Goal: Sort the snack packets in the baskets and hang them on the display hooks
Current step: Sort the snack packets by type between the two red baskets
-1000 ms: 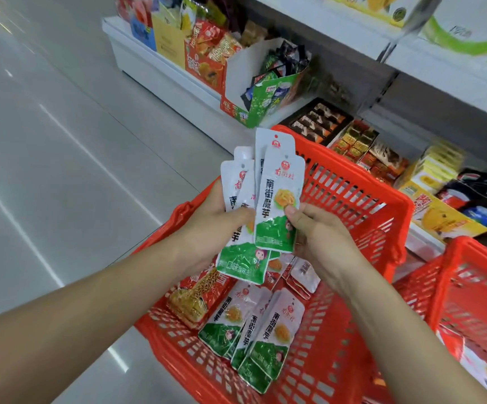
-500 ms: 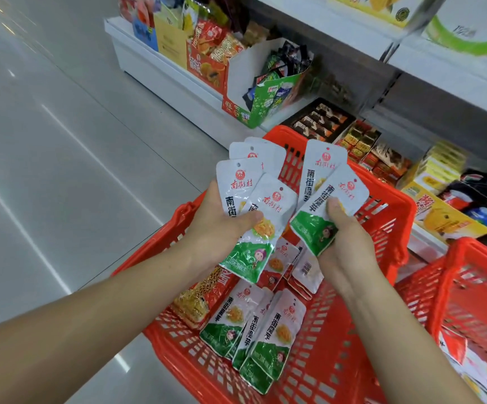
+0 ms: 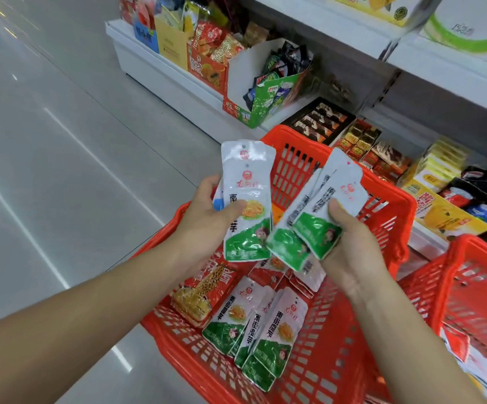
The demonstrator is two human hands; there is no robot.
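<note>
A: While you stand over the red basket (image 3: pixel 382 199), your left hand (image 3: pixel 204 225) grips the upright bunch (image 3: pixel 248 199) of white-and-green snack packets. Thumb pressed across the front one, fingers curled behind.
B: Right side?
A: Your right hand (image 3: pixel 353 252) pinches the tilted bunch (image 3: pixel 318 217), same packets, tops leaning right. Thumb on the front face, fingers clamped under the green ends. At least two in there; exact count not readable.
B: Do the bunches touch?
A: Green bottom corners sit just beside each other, maybe overlapping. Can't tell contact. Both are held in the air above the basket, in front of its far wall.
B: What's lying inside?
A: Three loose packets (image 3: pixel 254 325) of the same kind, overlapped, flat on the basket bottom near you. Left of them an orange-red bag (image 3: pixel 204 290) leans at the left wall. Below your hands, red-and-white packets (image 3: pixel 280 275), partly hidden.
B: Around you?
A: Second basket (image 3: pixel 484 275), also red, just beside the first on your right, with a few packets visible in its near corner. Store shelf (image 3: pixel 163 74) behind both: green display box (image 3: pixel 268 103) of dark sachets, a black tray (image 3: pixel 318 123) of brown bars, yellow boxes (image 3: pixel 440 167). Glossy grey floor (image 3: pixel 47 141) on your left.
</note>
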